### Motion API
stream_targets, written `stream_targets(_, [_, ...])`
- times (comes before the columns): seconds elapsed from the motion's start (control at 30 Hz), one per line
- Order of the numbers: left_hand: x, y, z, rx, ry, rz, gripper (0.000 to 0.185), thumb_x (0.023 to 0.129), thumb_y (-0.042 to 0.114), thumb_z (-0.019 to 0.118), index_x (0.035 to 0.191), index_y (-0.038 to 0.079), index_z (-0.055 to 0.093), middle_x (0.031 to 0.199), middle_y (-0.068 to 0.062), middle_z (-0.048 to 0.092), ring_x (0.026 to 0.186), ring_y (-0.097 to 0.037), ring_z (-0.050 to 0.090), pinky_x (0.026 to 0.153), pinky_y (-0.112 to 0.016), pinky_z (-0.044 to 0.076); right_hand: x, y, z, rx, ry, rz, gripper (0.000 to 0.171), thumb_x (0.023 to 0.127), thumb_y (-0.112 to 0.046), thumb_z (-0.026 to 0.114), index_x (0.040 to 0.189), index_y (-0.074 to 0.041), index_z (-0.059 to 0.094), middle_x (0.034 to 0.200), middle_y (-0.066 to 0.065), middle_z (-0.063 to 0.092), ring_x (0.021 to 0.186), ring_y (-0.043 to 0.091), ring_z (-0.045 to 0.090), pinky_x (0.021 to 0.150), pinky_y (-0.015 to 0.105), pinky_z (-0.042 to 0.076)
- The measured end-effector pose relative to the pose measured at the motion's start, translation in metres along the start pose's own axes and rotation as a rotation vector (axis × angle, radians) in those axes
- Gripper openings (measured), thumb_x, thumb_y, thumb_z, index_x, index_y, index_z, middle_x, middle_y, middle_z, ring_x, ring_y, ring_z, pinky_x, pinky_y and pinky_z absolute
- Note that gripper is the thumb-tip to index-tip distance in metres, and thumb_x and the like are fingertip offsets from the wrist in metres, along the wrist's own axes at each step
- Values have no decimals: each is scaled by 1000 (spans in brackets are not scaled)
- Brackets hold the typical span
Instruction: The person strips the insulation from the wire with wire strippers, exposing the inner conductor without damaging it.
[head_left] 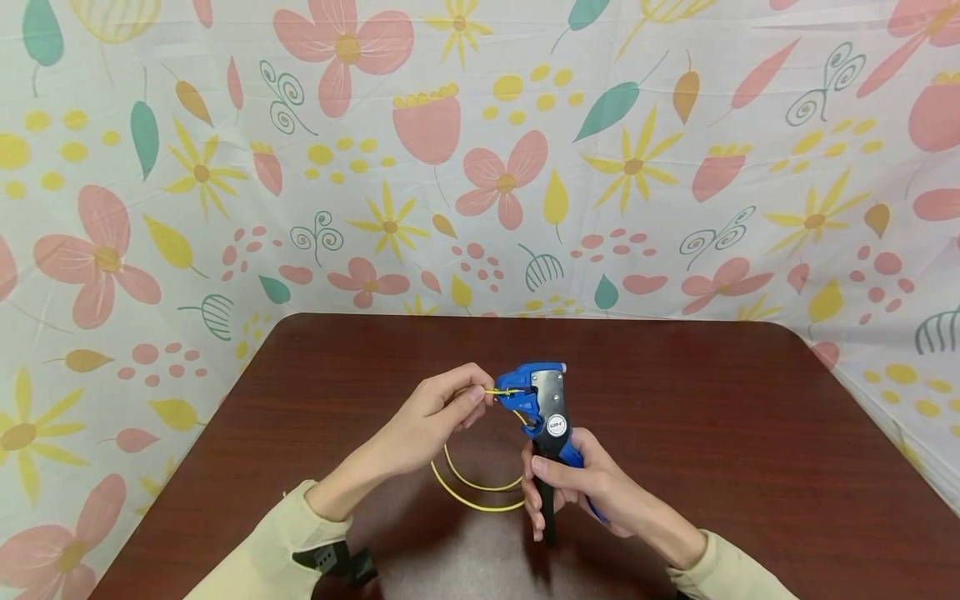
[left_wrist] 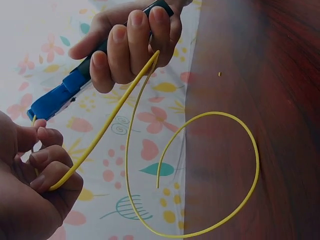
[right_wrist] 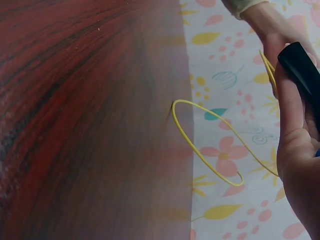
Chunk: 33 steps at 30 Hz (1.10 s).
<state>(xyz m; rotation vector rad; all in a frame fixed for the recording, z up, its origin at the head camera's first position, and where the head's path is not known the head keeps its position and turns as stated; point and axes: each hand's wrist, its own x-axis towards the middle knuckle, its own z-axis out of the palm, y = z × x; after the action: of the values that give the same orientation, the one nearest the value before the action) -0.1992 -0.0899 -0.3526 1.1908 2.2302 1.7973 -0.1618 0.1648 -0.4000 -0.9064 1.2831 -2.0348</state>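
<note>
Backdrop: floral cloth (head_left: 637,167) with pink and yellow flowers, hung behind and at both sides.
Table: dark red-brown wood table (head_left: 750,433), rounded far corners.
Left hand: left hand (head_left: 431,417) above the table middle; grip closed, fingertips pinching the yellow wire (head_left: 480,500) near its end.
Wire: end runs level into the stripper's head; the rest hangs in a loop between the two hands, down toward the table.
Right hand: right hand (head_left: 577,492) wrapped around the handles of the blue wire stripper (head_left: 543,408); grip closed on them.
Stripper: held upright, head at top, mouth facing left toward the left hand, round label on the side.
Sleeves: beige, both wrists.
</note>
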Motion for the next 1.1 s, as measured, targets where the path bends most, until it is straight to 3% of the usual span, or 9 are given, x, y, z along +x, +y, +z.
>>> stream_targets(0.43, [3, -4, -2, 60, -3, 36, 19, 111, 5, 48, 105, 8, 65, 73, -2, 49, 67, -31, 50, 64, -31, 43, -3, -2, 1, -65, 69, 0, 17, 111, -4, 40, 114, 5, 54, 84, 11, 63, 67, 19, 67, 61, 49, 62])
stream_targets(0.73, [4, -5, -1, 128, 23, 10, 19, 112, 9, 50, 103, 11, 67, 70, 2, 50, 65, -31, 52, 64, -30, 45, -3, -1, 1, -126, 127, 7, 14, 110, -4, 44, 113, 4, 56, 81, 17, 63, 66, 19, 68, 60, 51, 62])
stream_targets(1.0, [4, -4, -3, 189, 35, -24, 20, 111, 11, 52, 101, 16, 68, 68, 4, 51, 62, -15, 51, 61, -30, 45, -2, -3, 3, -152, 148, 14, 13, 110, -4, 46, 111, 7, 54, 81, 18, 62, 66, 20, 68, 60, 52, 61])
stream_targets(1.1, [4, -3, -3, 194, 34, -36, 20, 111, 11, 53, 100, 16, 69, 67, 5, 51, 61, -16, 51, 61, -30, 46, -3, -2, 2, -155, 154, 21, 13, 110, -5, 46, 112, 6, 53, 81, 17, 62, 65, 20, 67, 60, 51, 61])
